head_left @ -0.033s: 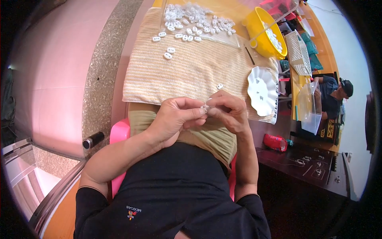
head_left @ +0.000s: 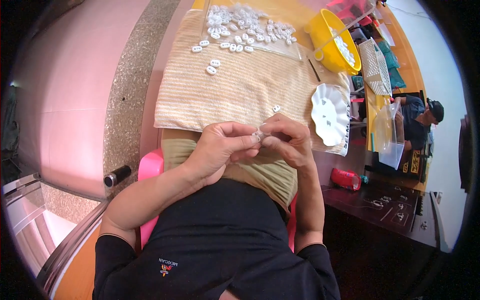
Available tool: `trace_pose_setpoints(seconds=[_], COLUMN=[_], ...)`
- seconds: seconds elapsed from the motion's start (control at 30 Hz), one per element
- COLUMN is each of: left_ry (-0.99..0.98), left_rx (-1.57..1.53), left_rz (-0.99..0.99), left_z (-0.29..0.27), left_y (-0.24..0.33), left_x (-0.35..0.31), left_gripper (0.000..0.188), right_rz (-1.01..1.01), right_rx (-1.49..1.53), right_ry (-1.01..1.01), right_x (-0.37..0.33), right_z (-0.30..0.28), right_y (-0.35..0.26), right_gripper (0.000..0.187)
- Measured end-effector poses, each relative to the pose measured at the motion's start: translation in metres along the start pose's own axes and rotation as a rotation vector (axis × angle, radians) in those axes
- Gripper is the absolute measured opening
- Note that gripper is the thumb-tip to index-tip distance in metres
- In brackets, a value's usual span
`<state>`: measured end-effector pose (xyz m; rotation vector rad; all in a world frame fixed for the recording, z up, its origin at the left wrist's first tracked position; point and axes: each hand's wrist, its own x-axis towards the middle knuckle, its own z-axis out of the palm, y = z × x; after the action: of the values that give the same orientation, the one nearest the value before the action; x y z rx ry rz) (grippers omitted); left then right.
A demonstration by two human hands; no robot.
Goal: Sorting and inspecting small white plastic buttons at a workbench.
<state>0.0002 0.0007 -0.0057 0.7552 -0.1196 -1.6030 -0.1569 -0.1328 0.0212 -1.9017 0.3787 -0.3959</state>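
Note:
A small white plastic piece [head_left: 258, 135] is pinched between my two hands, above my lap at the towel's near edge. My left hand [head_left: 217, 150] grips it with thumb and forefinger. Closed around its other side are the thumb and fingers of my right hand [head_left: 290, 139]; whether they also hold a smaller part is hidden. Just beyond lies a white two-holed piece [head_left: 276, 108] on the striped towel [head_left: 185, 95]. To the right, a scalloped white dish [head_left: 337, 117] carries a few small grey bits. Two white oval pieces [head_left: 213, 67] rest farther off to the left.
Many white oval pieces [head_left: 240, 25] are heaped on a clear tray at the far side. A yellow basket [head_left: 320, 37] with more white pieces stands far right, near a thin dark stick [head_left: 314, 69] and a white perforated basket [head_left: 375, 65]. Another person [head_left: 420, 120] sits at the right.

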Motion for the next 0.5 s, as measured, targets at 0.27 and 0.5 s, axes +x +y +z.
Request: trace_pose_setpoints(seconds=[0.27,0.5], left_ry=[0.005,0.016], left_rx=[-0.02,0.019], left_rz=[0.028,0.036], left_z=[-0.001,0.001], left_y=[-0.001,-0.001], left_x=[0.0,0.0], left_gripper=[0.014,0.015], right_rz=[0.087,0.244], right_rx=[0.265,0.309], right_ry=[0.128,0.17], right_x=[-0.013,-0.017], right_z=[0.0,0.006], right_y=[0.014,0.007], right_gripper=[0.022,0.033])
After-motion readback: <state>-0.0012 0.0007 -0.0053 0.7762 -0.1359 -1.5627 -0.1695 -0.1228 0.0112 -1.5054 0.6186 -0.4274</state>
